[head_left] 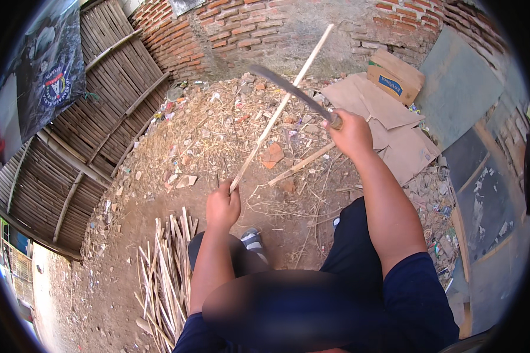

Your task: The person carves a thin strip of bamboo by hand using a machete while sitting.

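My left hand (222, 206) is closed round the lower end of a long pale bamboo strip (271, 123), which slants up and away to the right. In my right hand (352, 134) is the handle of a machete (294, 89) with a dark, curved blade. The blade points to the far left and crosses the strip in its upper half; whether the two touch I cannot tell. Beneath my right hand another bamboo piece (303, 163) lies on the ground. Left of my knee rests a pile of split bamboo strips (165, 276).
Shavings and rubble (218, 129) cover the dirt ground, with a broken brick (271, 155) among them. A cardboard box (394, 76) and flattened cardboard (403, 147) lie at the far right. A brick wall (241, 29) stands behind, a bamboo slat panel (94, 123) at left, boards (465, 88) at right.
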The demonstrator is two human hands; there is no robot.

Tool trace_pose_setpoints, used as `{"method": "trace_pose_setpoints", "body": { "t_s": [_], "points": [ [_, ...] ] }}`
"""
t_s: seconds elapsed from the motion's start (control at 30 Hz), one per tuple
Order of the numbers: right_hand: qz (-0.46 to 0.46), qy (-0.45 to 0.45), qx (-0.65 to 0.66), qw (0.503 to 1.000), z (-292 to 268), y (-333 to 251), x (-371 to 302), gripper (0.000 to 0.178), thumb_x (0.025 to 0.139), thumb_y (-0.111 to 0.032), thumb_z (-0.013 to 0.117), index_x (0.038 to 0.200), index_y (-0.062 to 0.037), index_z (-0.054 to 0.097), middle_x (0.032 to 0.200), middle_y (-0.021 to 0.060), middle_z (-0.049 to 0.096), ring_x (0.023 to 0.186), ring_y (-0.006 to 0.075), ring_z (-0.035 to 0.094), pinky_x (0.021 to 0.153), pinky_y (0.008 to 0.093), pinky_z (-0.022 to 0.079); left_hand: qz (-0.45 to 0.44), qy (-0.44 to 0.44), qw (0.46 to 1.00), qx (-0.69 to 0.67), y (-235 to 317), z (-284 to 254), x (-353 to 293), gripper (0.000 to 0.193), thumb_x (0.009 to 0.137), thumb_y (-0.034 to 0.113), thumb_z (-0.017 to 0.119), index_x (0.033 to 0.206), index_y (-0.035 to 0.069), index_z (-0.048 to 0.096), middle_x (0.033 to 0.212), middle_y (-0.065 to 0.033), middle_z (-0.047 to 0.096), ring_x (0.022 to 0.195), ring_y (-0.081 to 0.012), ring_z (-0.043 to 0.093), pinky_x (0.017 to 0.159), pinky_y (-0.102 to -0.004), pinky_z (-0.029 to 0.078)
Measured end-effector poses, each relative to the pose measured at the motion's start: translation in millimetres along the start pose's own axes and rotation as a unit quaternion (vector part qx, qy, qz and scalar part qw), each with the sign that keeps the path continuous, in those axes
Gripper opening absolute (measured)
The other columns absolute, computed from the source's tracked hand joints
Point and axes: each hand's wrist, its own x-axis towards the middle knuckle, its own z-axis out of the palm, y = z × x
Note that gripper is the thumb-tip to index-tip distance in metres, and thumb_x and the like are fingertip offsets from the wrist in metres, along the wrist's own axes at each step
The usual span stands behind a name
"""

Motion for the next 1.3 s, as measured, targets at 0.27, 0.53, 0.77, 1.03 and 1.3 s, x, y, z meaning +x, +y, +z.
{"method": "trace_pose_setpoints", "body": {
  "t_s": [0.27,0.53,0.77,1.03,1.3],
  "points": [
    [-0.160,-0.124,-0.016,0.979,-1,-24,-27,0.022,0.085,-0.024,0.077,0.107,-0.0209,0.077,0.089,0.0061,0.075,0.085,0.0320,0.074,0.074,0.0458,0.058,0.016,0.005,1.000,-0.021,2,9,1,0.035,0.103,0.028,0.059,0.126,0.004,0.068,0.081,-0.0300,0.068,0.081,-0.0484,0.069,0.073,-0.0518,0.052],
    [-0.154,-0.149,-0.017,0.977,14,-29,-16,0.020,0.084,-0.024,0.078,0.103,-0.0210,0.077,0.088,0.0057,0.075,0.086,0.0299,0.075,0.072,0.0461,0.058,0.019,0.010,1.000,-0.009,-4,4,4,0.034,0.101,0.026,0.059,0.124,0.005,0.070,0.086,-0.0299,0.070,0.084,-0.0485,0.070,0.074,-0.0525,0.053],
    [-0.040,-0.048,0.006,0.998,0,-3,-3,0.032,0.088,-0.038,0.080,0.107,-0.0129,0.075,0.092,0.0154,0.074,0.089,0.0379,0.072,0.076,0.0515,0.056,0.030,0.008,0.999,0.005,-1,6,2,0.031,0.099,0.023,0.059,0.121,0.005,0.071,0.090,-0.0298,0.071,0.089,-0.0489,0.070,0.077,-0.0532,0.054],
    [-0.236,-0.152,-0.028,0.959,-4,-37,-34,0.030,0.072,-0.013,0.079,0.101,-0.0164,0.075,0.089,0.0091,0.074,0.085,0.0336,0.073,0.074,0.0467,0.057,0.006,0.013,1.000,-0.019,3,9,2,0.034,0.099,0.025,0.059,0.125,0.005,0.071,0.086,-0.0299,0.071,0.086,-0.0487,0.071,0.076,-0.0526,0.055],
    [-0.050,-0.098,-0.001,0.994,-3,-16,-5,0.033,0.087,-0.037,0.081,0.112,-0.0166,0.077,0.092,0.0122,0.076,0.089,0.0336,0.074,0.075,0.0473,0.058,0.002,0.021,1.000,0.009,5,-2,0,0.036,0.099,0.027,0.061,0.124,0.005,0.072,0.088,-0.0291,0.072,0.088,-0.0476,0.071,0.078,-0.0531,0.056]
  ]
}}
